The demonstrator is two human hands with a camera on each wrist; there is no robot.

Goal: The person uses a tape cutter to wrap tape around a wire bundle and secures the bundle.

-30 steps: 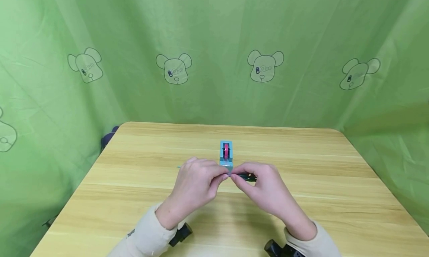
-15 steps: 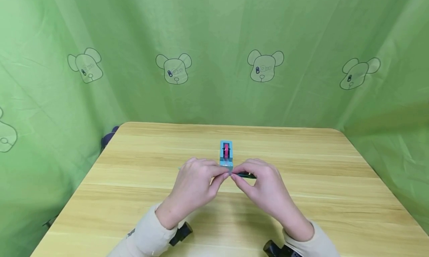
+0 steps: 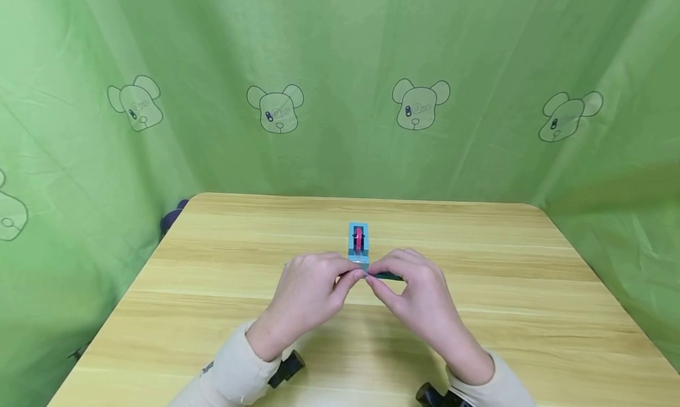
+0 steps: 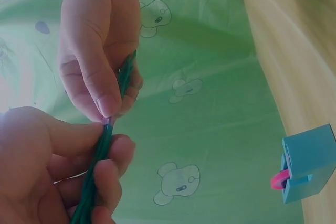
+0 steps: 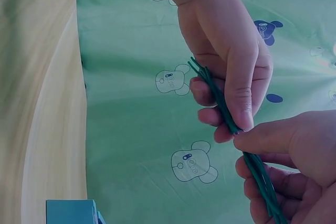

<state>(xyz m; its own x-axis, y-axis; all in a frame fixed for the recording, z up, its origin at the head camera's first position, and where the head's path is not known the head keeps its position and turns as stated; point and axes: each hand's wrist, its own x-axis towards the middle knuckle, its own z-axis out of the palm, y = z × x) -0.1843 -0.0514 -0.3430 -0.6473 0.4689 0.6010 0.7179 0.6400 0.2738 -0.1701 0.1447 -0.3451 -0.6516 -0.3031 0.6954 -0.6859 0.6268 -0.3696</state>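
Both hands meet fingertip to fingertip over the table, on a bundle of thin green strands [image 3: 389,275]. My left hand [image 3: 308,289] pinches the bundle near its middle between thumb and fingers. Right beside it, my right hand [image 3: 419,295] pinches the bundle too, its curled fingers lying along the strands. Loose strand ends show past the left hand in the right wrist view, where the green bundle [image 5: 223,103] runs through both hands. A small pinkish piece [image 4: 107,121] shows on the bundle between the thumbs. Just beyond the fingertips stands a blue tape dispenser [image 3: 358,242] with a pink core.
The wooden table [image 3: 239,236] spreads around the hands. Green curtain [image 3: 345,153] with bear-head outlines hangs behind its far edge and down both sides. Black cameras are strapped at both wrists, the right wrist camera [image 3: 431,394] being close to the table's near side.
The right fingers have rolled the bundle slightly, and its right end now shows less. My right wrist has shifted a little left. The dispenser has stayed in place.
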